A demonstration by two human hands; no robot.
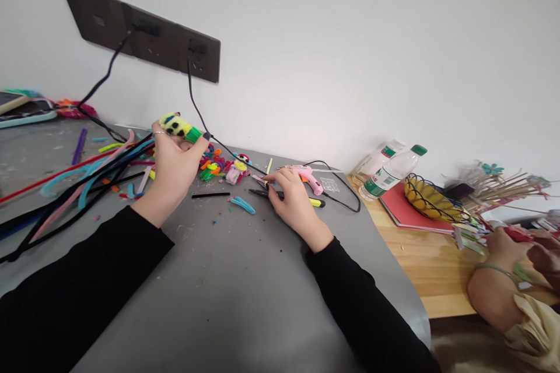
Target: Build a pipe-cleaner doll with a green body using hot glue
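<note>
While held level, fuzzy craft piece point(180, 127) points right.

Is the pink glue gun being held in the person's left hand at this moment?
No, the left hand holds a yellow fuzzy piece; the glue gun lies on the mat beyond the right hand.

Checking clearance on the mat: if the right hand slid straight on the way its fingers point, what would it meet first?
The right hand points up-left, fingertips on dark pliers. Just beyond lies the pink-and-yellow fuzzy piece, probably first; depth is unclear.
</note>
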